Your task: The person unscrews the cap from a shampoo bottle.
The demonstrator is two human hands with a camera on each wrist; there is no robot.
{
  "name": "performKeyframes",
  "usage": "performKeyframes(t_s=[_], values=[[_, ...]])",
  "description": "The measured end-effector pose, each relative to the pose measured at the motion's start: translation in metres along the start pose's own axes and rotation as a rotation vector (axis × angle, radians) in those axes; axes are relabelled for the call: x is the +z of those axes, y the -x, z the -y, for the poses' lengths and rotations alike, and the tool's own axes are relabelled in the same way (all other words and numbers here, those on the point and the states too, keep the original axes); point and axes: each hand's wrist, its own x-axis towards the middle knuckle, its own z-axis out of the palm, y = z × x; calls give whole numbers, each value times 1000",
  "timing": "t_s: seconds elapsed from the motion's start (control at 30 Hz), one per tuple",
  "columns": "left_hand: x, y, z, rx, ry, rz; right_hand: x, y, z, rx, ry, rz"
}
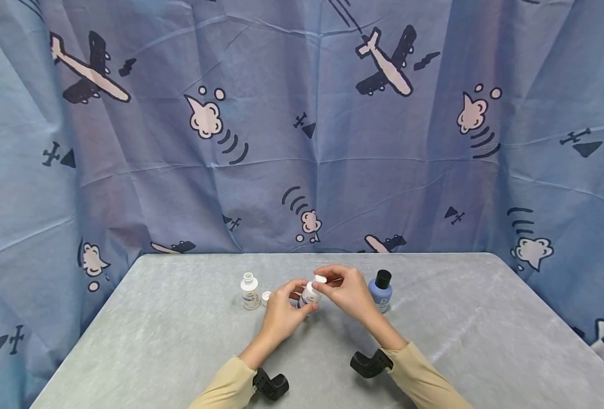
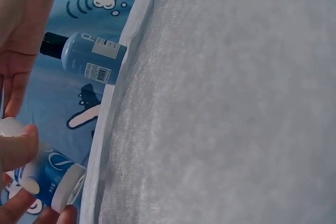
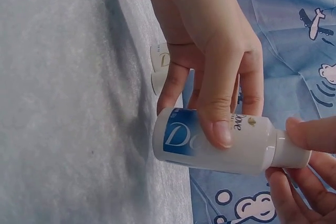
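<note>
The left hand (image 1: pixel 283 311) is gripping a white-and-blue bottle (image 1: pixel 309 295), holding it tilted above the worktop (image 1: pixel 460 341), and the right hand (image 1: pixel 346 292) is pinching its white cap (image 1: pixel 320 279)! Over on the left, an uncapped bottle (image 1: pixel 250 296) is standing beside a loose cap (image 1: pixel 266 296); just past the right hand, a blue bottle (image 1: pixel 380 296) is standing upright, wearing its black lid (image 1: pixel 383 278).
</note>
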Motion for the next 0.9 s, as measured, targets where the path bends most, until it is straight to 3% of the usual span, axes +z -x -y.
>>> performKeyframes(t_s=[0.27, 0.6, 0.9], values=[[1, 0, 4, 6, 42, 25, -1, 0, -1, -31, -17, 46], [-2, 3, 4, -8, 62, 62, -2, 1, -5, -137, -42, 115], [-4, 3, 3, -38, 64, 57, -1, 1, -6, -89, -79, 120]])
